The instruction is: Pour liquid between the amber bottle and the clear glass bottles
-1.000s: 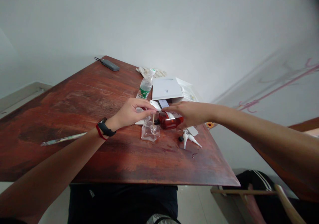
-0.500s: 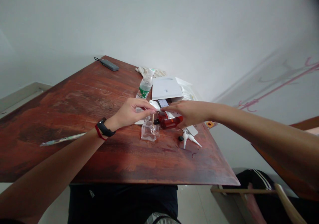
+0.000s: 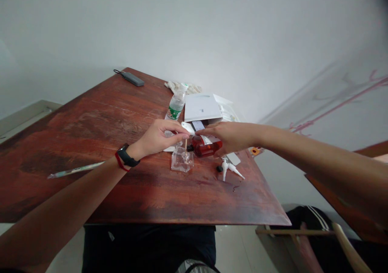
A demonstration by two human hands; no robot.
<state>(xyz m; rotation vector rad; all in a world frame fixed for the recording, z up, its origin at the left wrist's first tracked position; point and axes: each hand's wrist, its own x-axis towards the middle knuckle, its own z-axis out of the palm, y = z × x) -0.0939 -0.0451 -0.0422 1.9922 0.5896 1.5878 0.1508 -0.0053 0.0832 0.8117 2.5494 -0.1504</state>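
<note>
Right hand [image 3: 226,133], right of frame centre: closed around a red-brown bottle [image 3: 207,146]. The bottle is held on its side, just left of the palm and below the outstretched fingers; its long axis is laid nearly level across the frame, and its dark neck is pointed left, at the upper right edge of a clear tray [image 3: 181,168]. Whether anything is being poured cannot be told.

Left hand [image 3: 168,134], centre of frame: thumb and fingers pinched together on a thin stick [image 3: 186,143]. The stick is held near upright, its lower end set in the tray, just beside the bottle's neck. The bottle is gripped by the right hand; the left fingertips are placed near its neck, apart from it.

Outward: white nozzles [image 3: 224,170] and a black cap [image 3: 219,168] are laid below the right hand; a plastic bottle [image 3: 175,108] is stood above the left hand; a white box [image 3: 203,108] is placed at upper centre.
</note>
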